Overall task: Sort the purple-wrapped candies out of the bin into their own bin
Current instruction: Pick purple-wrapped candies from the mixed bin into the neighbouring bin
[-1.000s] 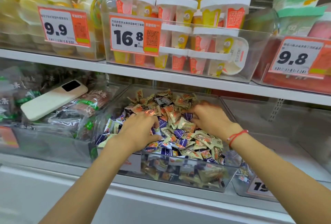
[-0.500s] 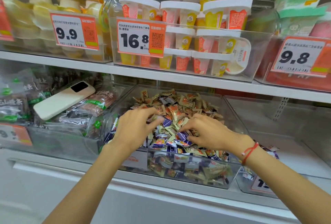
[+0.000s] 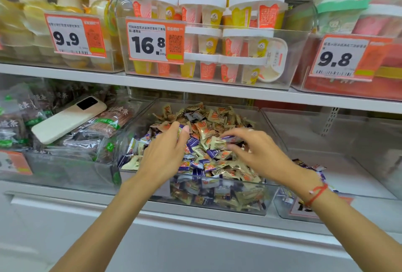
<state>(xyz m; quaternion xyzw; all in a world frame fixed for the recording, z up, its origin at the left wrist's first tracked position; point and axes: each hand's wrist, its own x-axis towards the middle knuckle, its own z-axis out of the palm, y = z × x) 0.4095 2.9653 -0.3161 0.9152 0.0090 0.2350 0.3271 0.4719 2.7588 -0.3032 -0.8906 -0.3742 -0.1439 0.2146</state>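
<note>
A clear candy bin [image 3: 217,202] on the lower shelf holds mixed beige and purple-wrapped candies [image 3: 196,142]; both hands hover over the heap. The left hand [image 3: 165,154] pinches a purple candy at its fingertips, and the right hand [image 3: 256,152] pinches another between thumb and forefinger. The clear bin to the right [image 3: 369,184] holds a few purple candies behind the right wrist. Since half a second ago the right hand has lifted off the pile. Price tags [image 3: 155,42] above read 9.9, 16.8 and 9.8.
</note>
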